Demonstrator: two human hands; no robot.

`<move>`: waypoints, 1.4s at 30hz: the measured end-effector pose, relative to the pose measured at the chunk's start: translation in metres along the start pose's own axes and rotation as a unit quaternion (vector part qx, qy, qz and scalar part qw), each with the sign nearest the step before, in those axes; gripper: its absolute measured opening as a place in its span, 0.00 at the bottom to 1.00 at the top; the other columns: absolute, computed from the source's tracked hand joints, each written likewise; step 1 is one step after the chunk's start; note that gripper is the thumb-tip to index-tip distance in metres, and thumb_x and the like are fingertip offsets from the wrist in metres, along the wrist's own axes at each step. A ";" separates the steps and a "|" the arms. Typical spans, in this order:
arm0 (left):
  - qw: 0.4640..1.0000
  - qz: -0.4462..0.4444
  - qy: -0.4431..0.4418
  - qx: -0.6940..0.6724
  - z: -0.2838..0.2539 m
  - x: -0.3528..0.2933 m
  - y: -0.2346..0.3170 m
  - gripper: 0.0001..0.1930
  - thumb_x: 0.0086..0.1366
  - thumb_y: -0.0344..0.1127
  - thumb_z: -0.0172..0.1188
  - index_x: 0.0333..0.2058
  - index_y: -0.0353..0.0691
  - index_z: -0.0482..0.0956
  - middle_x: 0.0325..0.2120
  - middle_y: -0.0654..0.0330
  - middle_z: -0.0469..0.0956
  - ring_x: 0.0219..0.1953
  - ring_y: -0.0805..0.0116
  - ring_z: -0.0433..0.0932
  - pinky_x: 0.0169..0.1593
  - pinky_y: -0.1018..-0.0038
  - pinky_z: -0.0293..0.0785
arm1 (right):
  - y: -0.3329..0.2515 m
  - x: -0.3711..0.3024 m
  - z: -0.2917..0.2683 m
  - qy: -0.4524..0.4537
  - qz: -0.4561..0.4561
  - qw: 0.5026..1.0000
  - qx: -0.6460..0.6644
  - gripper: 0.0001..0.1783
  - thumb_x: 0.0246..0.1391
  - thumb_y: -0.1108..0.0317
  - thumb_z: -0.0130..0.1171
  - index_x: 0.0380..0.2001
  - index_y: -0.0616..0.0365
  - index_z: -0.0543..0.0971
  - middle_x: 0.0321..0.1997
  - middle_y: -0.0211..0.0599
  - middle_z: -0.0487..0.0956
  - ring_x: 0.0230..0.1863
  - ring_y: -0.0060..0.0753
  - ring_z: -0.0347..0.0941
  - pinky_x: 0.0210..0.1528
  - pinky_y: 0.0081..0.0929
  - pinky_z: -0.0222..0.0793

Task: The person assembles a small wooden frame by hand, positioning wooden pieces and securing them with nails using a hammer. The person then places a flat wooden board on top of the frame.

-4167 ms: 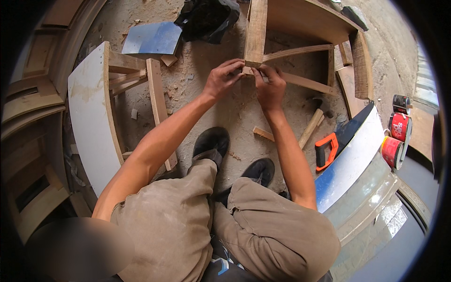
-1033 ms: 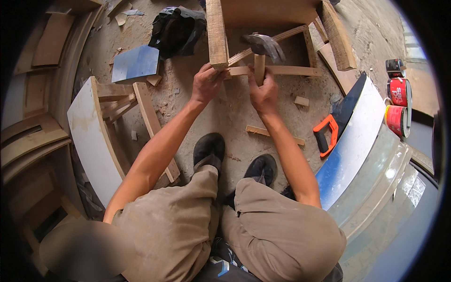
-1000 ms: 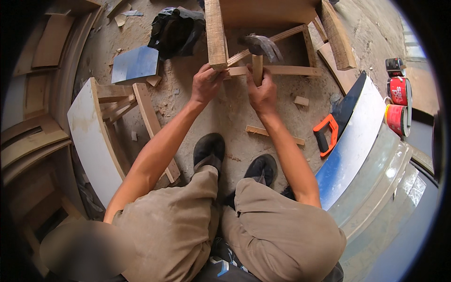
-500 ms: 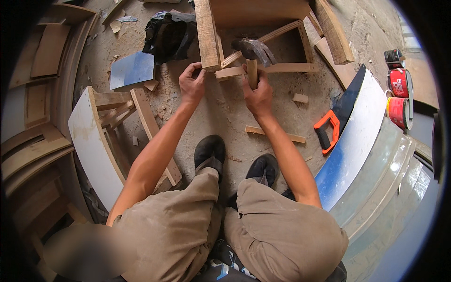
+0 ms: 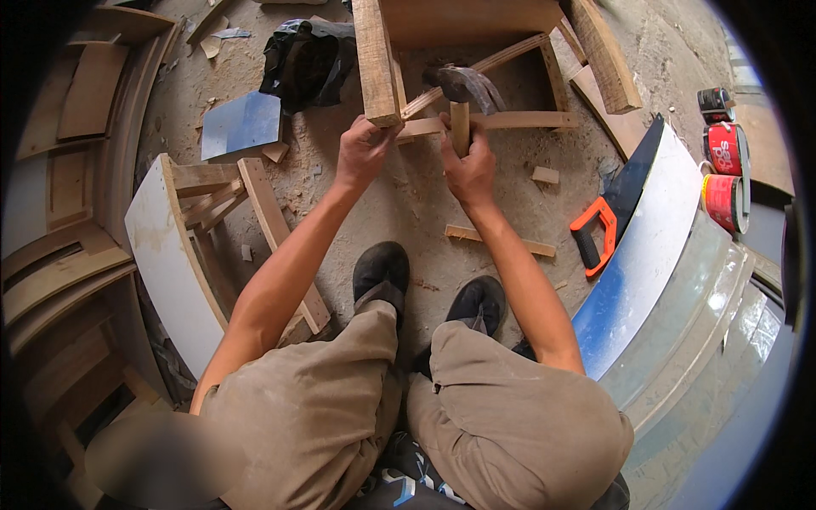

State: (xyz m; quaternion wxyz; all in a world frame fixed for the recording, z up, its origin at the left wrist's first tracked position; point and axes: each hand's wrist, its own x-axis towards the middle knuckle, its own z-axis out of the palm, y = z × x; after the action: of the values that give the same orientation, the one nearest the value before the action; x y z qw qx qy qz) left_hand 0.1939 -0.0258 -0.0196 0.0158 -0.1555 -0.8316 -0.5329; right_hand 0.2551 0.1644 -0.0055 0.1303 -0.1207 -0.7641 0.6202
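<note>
Our R hand (image 5: 469,170) is wrapped round the claw hammer (image 5: 460,117), head up, by the wooden frame (image 5: 476,24)'s near rail (image 5: 527,120). Our L hand (image 5: 363,155), apart from the R, has its fingers at the near end of the thick post (image 5: 376,68); can't tell if they're gripping anything. Handsaw (image 5: 633,176) w/ orange-and-blk handle lies R, next to a blue-and-white panel (image 5: 625,302).
</note>
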 end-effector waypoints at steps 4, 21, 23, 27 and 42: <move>0.999 0.037 0.000 0.028 0.002 0.003 0.008 0.08 0.65 0.31 0.65 0.41 0.36 0.86 0.35 0.58 0.86 0.37 0.75 0.82 0.42 0.75 0.77 | -0.005 -0.002 -0.002 -0.013 0.015 1.000 0.003 0.20 0.60 0.60 0.58 0.53 0.56 0.76 0.47 0.46 0.84 0.47 0.50 0.82 0.48 0.38 0.75; 0.994 0.084 -0.006 0.070 0.000 0.008 0.003 0.08 0.63 0.27 0.64 0.40 0.37 0.86 0.35 0.56 0.86 0.36 0.66 0.85 0.42 0.72 0.79 | -0.003 0.000 -0.001 -0.008 -0.001 1.000 0.004 0.20 0.60 0.61 0.58 0.52 0.59 0.75 0.47 0.46 0.84 0.47 0.44 0.82 0.49 0.36 0.74; 0.990 0.103 0.000 0.091 0.001 0.008 -0.001 0.08 0.61 0.26 0.65 0.40 0.38 0.86 0.35 0.57 0.86 0.36 0.65 0.85 0.42 0.72 0.80 | -0.006 0.000 -0.004 -0.036 0.027 0.999 -0.001 0.19 0.61 0.64 0.58 0.51 0.64 0.72 0.52 0.41 0.83 0.51 0.36 0.81 0.53 0.31 0.73; 0.987 0.106 0.002 0.119 0.004 0.004 0.000 0.09 0.59 0.27 0.66 0.39 0.43 0.87 0.34 0.58 0.86 0.35 0.64 0.85 0.42 0.71 0.78 | 0.002 -0.001 -0.001 -0.017 0.004 1.000 -0.005 0.19 0.60 0.63 0.59 0.51 0.62 0.73 0.49 0.44 0.83 0.49 0.41 0.81 0.51 0.33 0.73; 0.992 0.075 0.010 0.106 0.009 0.002 -0.011 0.08 0.61 0.34 0.67 0.39 0.45 0.88 0.32 0.60 0.86 0.31 0.69 0.85 0.41 0.75 0.72 | -0.020 -0.026 -0.015 -0.012 0.008 0.999 -0.045 0.25 0.61 0.53 0.62 0.50 0.65 0.75 0.36 0.56 0.81 0.36 0.55 0.81 0.40 0.38 0.74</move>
State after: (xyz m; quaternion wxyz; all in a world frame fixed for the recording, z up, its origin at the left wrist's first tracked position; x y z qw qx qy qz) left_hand 0.1902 -0.0215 -0.0329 0.0804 -0.2090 -0.8693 -0.4406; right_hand 0.2838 0.1656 0.0154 0.1104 -0.1252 -0.7919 0.5874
